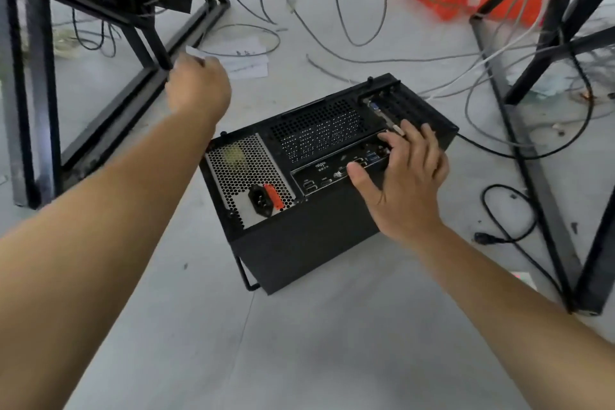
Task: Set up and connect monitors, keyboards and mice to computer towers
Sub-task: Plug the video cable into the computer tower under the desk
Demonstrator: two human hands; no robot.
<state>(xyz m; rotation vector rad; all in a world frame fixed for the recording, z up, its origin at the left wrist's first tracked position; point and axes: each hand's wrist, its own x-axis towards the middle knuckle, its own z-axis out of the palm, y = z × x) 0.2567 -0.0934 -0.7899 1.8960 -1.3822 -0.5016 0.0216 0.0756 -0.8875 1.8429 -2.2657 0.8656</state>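
Bare floor lies open nearer than the computer tower; loose cables crowd beyond it, black desk frames flank both sides.

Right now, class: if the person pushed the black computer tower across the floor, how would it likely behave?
The computer tower probably stays rigid: its panels look like stiff metal. It sits low and wide on the floor, so it would likely slide, not tip or roll. The power supply suggests real weight.
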